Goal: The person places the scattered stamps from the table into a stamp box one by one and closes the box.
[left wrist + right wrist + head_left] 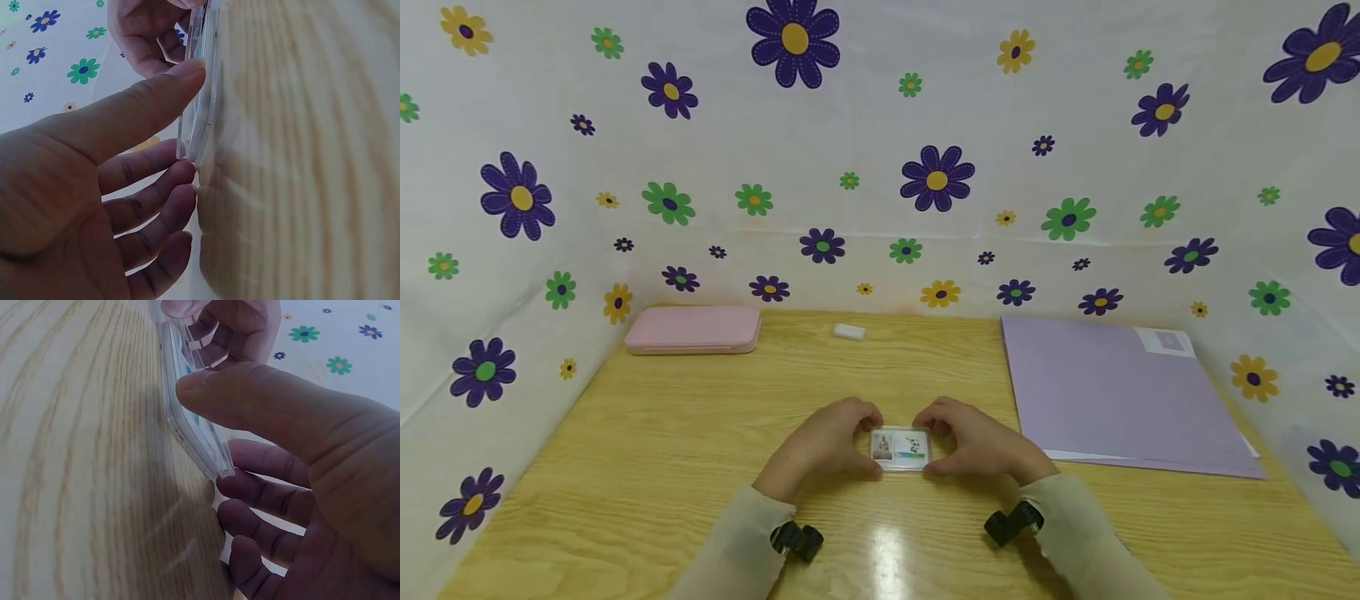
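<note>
A small clear plastic case (901, 450) lies flat on the wooden table, with a brown picture and a panda picture showing through its top. My left hand (826, 440) holds its left end, thumb at the near edge and fingers at the far edge. At the other end my right hand (983, 443) grips it the same way. In the left wrist view the case (203, 112) appears edge-on, with the thumb against its near side and the other fingers curved behind. The right wrist view shows layered clear edges on the case (181, 412), slightly apart at one corner.
A pink pencil case (692, 330) lies at the back left of the table (662, 433). Near the back middle is a white eraser-like block (849, 332). A large purple folder (1112, 400) with white sheets under it lies on the right. Flower-patterned cloth (865, 217) surrounds the table.
</note>
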Motion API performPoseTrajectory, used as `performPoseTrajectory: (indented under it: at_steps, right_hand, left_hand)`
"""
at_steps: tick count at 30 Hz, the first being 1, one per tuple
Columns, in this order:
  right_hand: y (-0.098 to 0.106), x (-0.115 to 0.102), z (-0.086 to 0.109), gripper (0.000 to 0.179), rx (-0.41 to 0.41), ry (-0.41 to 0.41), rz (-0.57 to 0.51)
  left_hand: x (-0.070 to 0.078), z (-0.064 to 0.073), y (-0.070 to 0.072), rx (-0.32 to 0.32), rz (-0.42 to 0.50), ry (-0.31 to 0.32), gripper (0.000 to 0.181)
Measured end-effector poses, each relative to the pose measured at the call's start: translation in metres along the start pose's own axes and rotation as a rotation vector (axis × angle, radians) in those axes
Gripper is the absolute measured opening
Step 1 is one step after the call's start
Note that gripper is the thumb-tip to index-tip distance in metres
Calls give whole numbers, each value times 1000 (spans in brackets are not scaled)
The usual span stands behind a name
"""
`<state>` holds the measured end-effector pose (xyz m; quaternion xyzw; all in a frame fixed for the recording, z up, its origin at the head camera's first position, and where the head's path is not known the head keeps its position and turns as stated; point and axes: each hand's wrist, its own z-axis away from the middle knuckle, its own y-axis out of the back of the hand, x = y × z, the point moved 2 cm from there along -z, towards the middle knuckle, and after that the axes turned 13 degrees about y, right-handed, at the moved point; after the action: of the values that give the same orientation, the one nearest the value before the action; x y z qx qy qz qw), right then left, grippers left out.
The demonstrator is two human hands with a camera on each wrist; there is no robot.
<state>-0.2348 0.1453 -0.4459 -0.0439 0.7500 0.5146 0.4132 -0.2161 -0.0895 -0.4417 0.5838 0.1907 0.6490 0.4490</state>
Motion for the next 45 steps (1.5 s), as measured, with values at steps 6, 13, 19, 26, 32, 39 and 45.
performPoseTrajectory:
  at_steps: [6, 13, 19, 26, 32, 39, 45]
  right_hand:
    - [0, -3, -1, 52, -17, -43, 23]
    - [2, -6, -6, 52, -17, -67, 37]
    - [0, -6, -7, 52, -17, -84, 34]
    - [-3, -7, -7, 50, -16, -126, 10]
    - [-2, -9, -6, 49, 3, -170, 19]
    - [-4, -10, -5, 54, 14, -230, 46]
    - [-6, -6, -3, 59, 12, -220, 36]
  left_hand:
    - [-1, 1, -2, -23, 36, -4, 58]
    - [1, 3, 6, -12, 34, -3, 58]
    - [-3, 2, 8, -25, 24, -31, 53]
    - [-6, 1, 5, -34, 14, -23, 47]
    - [-1, 0, 3, -13, -25, -7, 43]
    - [-1, -1, 0, -17, 1, 31, 43]
    - [-5, -1, -1, -30, 38, 29, 48]
